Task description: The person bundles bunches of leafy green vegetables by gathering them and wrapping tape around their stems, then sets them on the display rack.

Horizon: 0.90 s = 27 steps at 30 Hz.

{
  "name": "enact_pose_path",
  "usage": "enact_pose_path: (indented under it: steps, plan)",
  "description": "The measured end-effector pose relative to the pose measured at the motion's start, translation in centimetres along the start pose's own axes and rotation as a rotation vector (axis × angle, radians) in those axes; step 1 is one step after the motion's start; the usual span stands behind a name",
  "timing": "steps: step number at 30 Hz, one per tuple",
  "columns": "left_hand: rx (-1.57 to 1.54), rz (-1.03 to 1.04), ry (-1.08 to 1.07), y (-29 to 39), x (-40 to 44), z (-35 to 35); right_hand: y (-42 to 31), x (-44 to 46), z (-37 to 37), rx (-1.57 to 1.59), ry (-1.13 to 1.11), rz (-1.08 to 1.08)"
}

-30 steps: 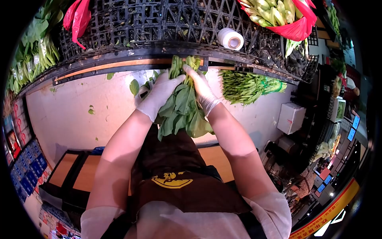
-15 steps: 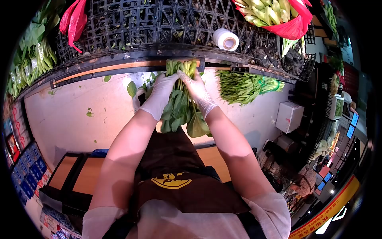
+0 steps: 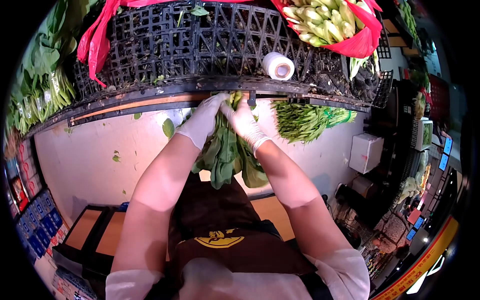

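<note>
A bunch of leafy greens [image 3: 222,152] hangs between my gloved hands, its leaves pointing down toward my apron and its cut stems up at the edge of the black rack. My left hand [image 3: 206,116] wraps the stems from the left, fingers curled over the top. From the right, my right hand [image 3: 242,119] grips the same stems, its thumb close to the left hand. Both hands wear thin white gloves. The stem ends are partly covered by my fingers. Above them, a white roll [image 3: 278,66] lies on the black plastic crates [image 3: 160,42].
A red bag of pale green vegetables [image 3: 357,46] sits at the upper right. Below the rack lies a green-tied bundle of thin stalks [image 3: 310,120]. Bundled greens [image 3: 45,95] stand at the left. A white box [image 3: 366,152] is at the right. Loose leaves [image 3: 116,156] dot the floor.
The left hand has shifted up over the stem ends, covering more of them, and the right hand has closed in. The whole scene sits slightly lower, as the head view tilted.
</note>
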State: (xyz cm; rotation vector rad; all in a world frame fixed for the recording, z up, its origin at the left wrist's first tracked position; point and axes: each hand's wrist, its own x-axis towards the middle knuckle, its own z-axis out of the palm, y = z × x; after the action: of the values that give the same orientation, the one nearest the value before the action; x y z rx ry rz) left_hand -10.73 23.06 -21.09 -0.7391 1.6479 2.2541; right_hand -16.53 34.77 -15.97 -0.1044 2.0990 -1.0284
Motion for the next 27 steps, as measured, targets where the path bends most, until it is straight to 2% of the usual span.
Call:
enact_pose_path:
  steps: [2, 4, 5, 8, 9, 10, 11, 13, 14, 16, 17, 18, 20, 21, 24, 25, 26, 27]
  plan:
    - [0.107, 0.129, -0.004, -0.8, 0.3, -0.4, -0.7, -0.7, -0.3, 0.044, -0.027, -0.001]
    - [-0.655, -0.224, 0.003, 2.6, -1.5, 2.1, -0.8, -2.1, -0.4, 0.167, -0.015, -0.08]
    - [-0.825, -0.323, -0.128, 2.9, -2.2, 2.3, -0.5, -2.9, -0.5, 0.298, -0.014, -0.088]
    - [-0.818, -0.171, -0.137, 6.7, -6.0, 5.2, -1.3, -5.7, -2.3, 0.495, 0.014, -0.18]
    - [-0.861, -0.209, -0.215, 7.9, -6.9, 5.9, -1.5, -6.7, -3.2, 0.512, 0.023, -0.218]
    - [-0.933, -0.209, -0.41, 8.5, -7.6, 6.3, -2.0, -7.8, -4.1, 0.53, 0.031, -0.227]
    - [-0.688, -0.021, -0.351, 9.4, -8.7, 7.3, -2.0, -8.3, -4.9, 0.518, 0.053, -0.314]
    - [-1.024, -0.166, -0.206, 12.6, -9.9, 9.8, -3.1, -9.9, -7.0, 0.43, 0.118, -0.432]
    - [-0.855, -0.005, -0.264, 13.2, -10.3, 10.3, -3.4, -10.4, -7.8, 0.457, 0.167, -0.534]
    - [-0.962, -0.087, -0.306, 16.9, -12.9, 11.4, -4.9, -11.7, -9.5, 0.5, 0.19, -0.667]
    - [-0.914, -0.064, -0.34, 17.8, -13.4, 11.5, -5.0, -11.8, -9.9, 0.511, 0.24, -0.704]
    - [-0.985, -0.087, -0.503, 18.3, -13.6, 10.9, -5.6, -12.5, -10.3, 0.744, 0.182, -0.732]
    - [-0.883, -0.039, -0.393, 19.9, -14.4, 11.3, -6.7, -14.2, -11.4, 0.859, 0.139, -0.726]
    - [-0.902, -0.034, -0.749, 20.8, -14.8, 10.6, -6.7, -14.7, -11.6, 0.851, 0.157, -0.79]
    - [-0.274, 0.197, -0.425, 22.6, -16.9, 11.1, -7.5, -15.7, -12.0, 0.9, 0.106, -0.761]
    - [-0.065, 0.266, -0.253, 23.2, -17.9, 11.4, -7.7, -15.9, -12.0, 0.905, 0.132, -0.782]
    - [0.262, 0.412, -0.121, 23.8, -19.6, 11.7, -8.0, -16.2, -12.0, 0.909, 0.157, -0.803]
    - [0.423, 0.453, -0.11, 22.9, -19.4, 11.4, -8.3, -16.3, -12.1, 0.915, 0.182, -0.825]
